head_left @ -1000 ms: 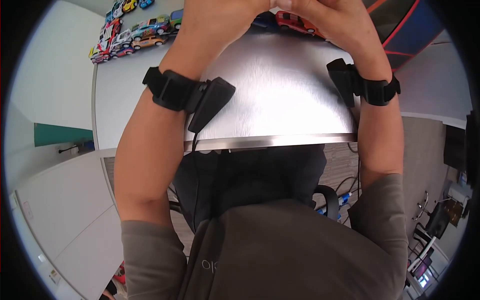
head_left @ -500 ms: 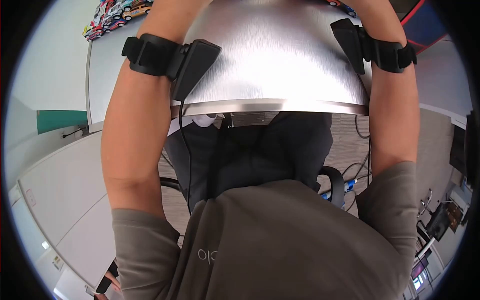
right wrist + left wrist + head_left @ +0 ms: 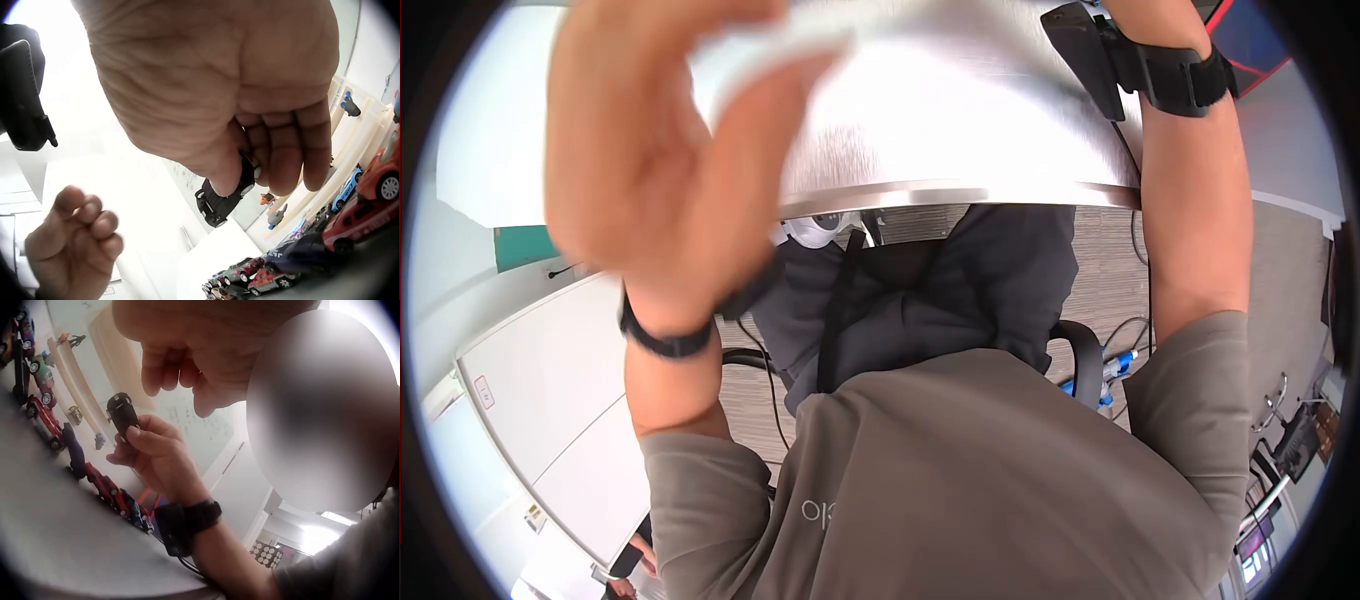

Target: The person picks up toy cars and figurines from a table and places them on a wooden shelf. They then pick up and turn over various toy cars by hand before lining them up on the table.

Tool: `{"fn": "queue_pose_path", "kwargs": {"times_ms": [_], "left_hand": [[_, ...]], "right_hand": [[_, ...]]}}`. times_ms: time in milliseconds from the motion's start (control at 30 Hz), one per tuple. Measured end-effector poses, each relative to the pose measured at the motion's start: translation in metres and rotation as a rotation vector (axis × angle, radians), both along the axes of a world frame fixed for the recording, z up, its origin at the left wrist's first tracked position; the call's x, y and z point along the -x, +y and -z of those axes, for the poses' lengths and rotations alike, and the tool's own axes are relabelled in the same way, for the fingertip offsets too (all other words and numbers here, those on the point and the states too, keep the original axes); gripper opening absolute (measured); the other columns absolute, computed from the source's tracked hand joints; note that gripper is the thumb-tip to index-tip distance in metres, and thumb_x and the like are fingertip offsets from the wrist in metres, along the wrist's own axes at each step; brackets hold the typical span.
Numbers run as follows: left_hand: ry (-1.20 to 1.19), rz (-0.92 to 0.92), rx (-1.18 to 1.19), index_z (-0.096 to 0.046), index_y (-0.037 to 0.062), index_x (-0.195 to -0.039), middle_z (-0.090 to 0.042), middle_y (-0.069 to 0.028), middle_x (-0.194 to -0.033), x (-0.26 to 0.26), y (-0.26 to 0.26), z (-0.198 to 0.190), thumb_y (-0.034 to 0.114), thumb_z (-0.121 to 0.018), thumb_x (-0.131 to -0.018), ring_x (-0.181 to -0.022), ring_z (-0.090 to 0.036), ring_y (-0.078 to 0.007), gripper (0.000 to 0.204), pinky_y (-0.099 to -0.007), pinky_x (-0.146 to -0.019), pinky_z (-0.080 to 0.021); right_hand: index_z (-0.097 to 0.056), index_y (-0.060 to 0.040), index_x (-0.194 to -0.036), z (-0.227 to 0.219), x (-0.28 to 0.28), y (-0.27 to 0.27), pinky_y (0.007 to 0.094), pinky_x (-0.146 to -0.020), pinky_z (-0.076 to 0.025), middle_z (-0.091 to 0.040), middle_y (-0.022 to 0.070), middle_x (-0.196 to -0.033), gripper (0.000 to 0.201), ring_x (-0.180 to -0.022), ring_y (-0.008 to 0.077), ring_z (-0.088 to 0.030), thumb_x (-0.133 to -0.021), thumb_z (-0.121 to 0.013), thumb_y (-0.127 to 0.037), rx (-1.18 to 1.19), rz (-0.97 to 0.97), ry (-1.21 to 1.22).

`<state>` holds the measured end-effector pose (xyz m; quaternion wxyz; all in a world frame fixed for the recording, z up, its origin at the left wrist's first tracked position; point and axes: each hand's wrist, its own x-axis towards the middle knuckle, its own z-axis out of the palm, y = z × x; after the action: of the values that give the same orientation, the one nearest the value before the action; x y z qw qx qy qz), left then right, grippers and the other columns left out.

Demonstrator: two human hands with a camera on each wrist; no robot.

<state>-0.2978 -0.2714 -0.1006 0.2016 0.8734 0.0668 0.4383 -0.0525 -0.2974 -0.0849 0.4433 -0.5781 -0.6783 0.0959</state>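
A black toy car (image 3: pixel 220 201) is pinched between the thumb and fingers of my right hand (image 3: pixel 225 87), held up above the table. From the left wrist view, the same toy car points upward in that right hand (image 3: pixel 156 450). The head view cuts the right hand off at the top edge, showing only its wrist and strap. My left hand (image 3: pixel 660 150) is raised near the camera, blurred, thumb apart from the curved fingers, with nothing in it. In the right wrist view this left hand (image 3: pixel 78 240) has loosely curled fingers, away from the toy car.
Several toy cars line the table, among them a red car (image 3: pixel 45 424) and an orange car (image 3: pixel 382 169). Behind them are pale wooden shelves (image 3: pixel 350 156) with small figures. The brushed metal table (image 3: pixel 920 120) ends at a front edge above my lap.
My left hand has come back from the table's far side and up toward the head camera. My right arm stays stretched forward. The head view has tilted down, losing the toy cars.
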Motion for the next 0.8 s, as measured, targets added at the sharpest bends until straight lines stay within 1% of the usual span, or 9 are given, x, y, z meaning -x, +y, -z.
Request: {"fn": "queue_pose_path", "kwargs": {"times_ms": [33, 100, 133, 167, 267, 367, 467, 567, 800], "left_hand": [[0.113, 0.041, 0.001, -0.067, -0.0054, -0.111, -0.066, -0.0132, -0.1, 0.011, -0.02, -0.001, -0.008, -0.074, -0.078, -0.084, -0.066, -0.0244, 0.034, -0.0329, -0.074, -0.054], [0.337, 0.223, 0.136, -0.069, -0.0016, -0.107, -0.066, -0.0111, -0.091, 0.023, -0.052, 0.008, -0.005, -0.077, -0.071, -0.077, -0.064, -0.0285, 0.036, -0.0375, -0.068, -0.052], [0.343, 0.31, 0.306, -0.071, 0.0019, -0.093, -0.062, -0.0111, -0.087, 0.022, -0.067, 0.025, 0.002, -0.074, -0.074, -0.079, -0.064, -0.0284, 0.02, -0.0345, -0.065, -0.051], [0.562, 0.361, 0.374, -0.068, 0.0012, -0.104, -0.062, -0.0142, -0.099, 0.033, -0.074, 0.038, 0.006, -0.076, -0.074, -0.088, -0.063, -0.0305, 0.031, -0.0378, -0.074, -0.052], [1.015, 0.05, 0.306, -0.061, -0.0012, -0.125, -0.06, -0.0198, -0.122, 0.067, -0.079, 0.092, 0.01, -0.08, -0.074, -0.114, -0.057, -0.0388, 0.056, -0.0485, -0.098, -0.046], [1.298, -0.268, 0.207, -0.062, -0.0019, -0.124, -0.061, -0.023, -0.124, 0.096, -0.052, 0.135, 0.015, -0.078, -0.077, -0.117, -0.056, -0.0421, 0.052, -0.0503, -0.1, -0.044], [1.213, -0.375, 0.109, -0.062, -0.0029, -0.124, -0.063, -0.0242, -0.121, 0.122, -0.035, 0.166, 0.015, -0.078, -0.078, -0.115, -0.056, -0.0434, 0.052, -0.0518, -0.099, -0.043], [1.131, -0.418, 0.224, -0.063, -0.0022, -0.122, -0.063, -0.0241, -0.121, 0.134, -0.032, 0.186, 0.013, -0.077, -0.078, -0.114, -0.057, -0.0441, 0.048, -0.0521, -0.098, -0.043], [0.77, -0.365, 0.346, -0.066, -0.0016, -0.11, -0.063, -0.0197, -0.11, 0.174, -0.033, 0.18, 0.003, -0.075, -0.077, -0.105, -0.058, -0.0414, 0.034, -0.0477, -0.092, -0.045]], "right_hand": [[-0.063, 0.0029, -0.092, -0.002, 0.002, 0.001, 0.0272, -0.052, -0.046, -0.061, 0.0041, -0.07, 0.01, -0.059, 0.0107, -0.057, -0.087, -0.066, -0.005, -0.075, -0.024, -0.044], [-0.063, 0.0029, -0.091, -0.016, 0.01, 0.004, 0.0262, -0.051, -0.044, -0.061, 0.0037, -0.069, 0.01, -0.058, 0.0097, -0.056, -0.086, -0.067, -0.005, 0.212, 0.093, 0.084], [-0.063, 0.0029, -0.091, -0.017, 0.012, 0.005, 0.0259, -0.05, -0.043, -0.06, 0.0036, -0.069, 0.01, -0.057, 0.0094, -0.056, -0.086, -0.067, -0.005, 0.311, 0.131, 0.125], [-0.063, 0.0027, -0.091, -0.008, 0.01, 0.001, 0.0254, -0.05, -0.043, -0.061, 0.0036, -0.069, 0.009, -0.058, 0.0091, -0.056, -0.086, -0.067, -0.005, 0.145, 0.044, 0.058], [-0.064, 0.0024, -0.091, -0.005, 0.008, -0.004, 0.0247, -0.05, -0.042, -0.061, 0.0036, -0.069, 0.008, -0.057, 0.0089, -0.055, -0.086, -0.066, -0.004, -0.035, -0.036, -0.064], [-0.064, 0.0024, -0.092, -0.012, 0.017, -0.004, 0.0243, -0.05, -0.042, -0.061, 0.0034, -0.07, 0.008, -0.058, 0.009, -0.055, -0.087, -0.065, -0.004, 0.114, 0.04, -0.002], [-0.064, 0.0022, -0.094, 0.0, 0.017, 0.0, 0.024, -0.051, -0.042, -0.062, 0.0036, -0.071, 0.009, -0.059, 0.0089, -0.055, -0.087, -0.066, -0.004, -0.002, 0.032, -0.1], [-0.064, 0.0021, -0.095, 0.006, 0.017, 0.004, 0.0239, -0.052, -0.042, -0.062, 0.0034, -0.072, 0.01, -0.061, 0.0086, -0.056, -0.087, -0.066, -0.004, -0.051, 0.069, -0.124], [-0.064, 0.0012, -0.097, 0.0, 0.007, 0.003, 0.0222, -0.049, -0.038, -0.061, 0.0013, -0.072, 0.01, -0.058, 0.0063, -0.052, -0.089, -0.064, -0.005, 0.081, -0.006, -0.047]]}}
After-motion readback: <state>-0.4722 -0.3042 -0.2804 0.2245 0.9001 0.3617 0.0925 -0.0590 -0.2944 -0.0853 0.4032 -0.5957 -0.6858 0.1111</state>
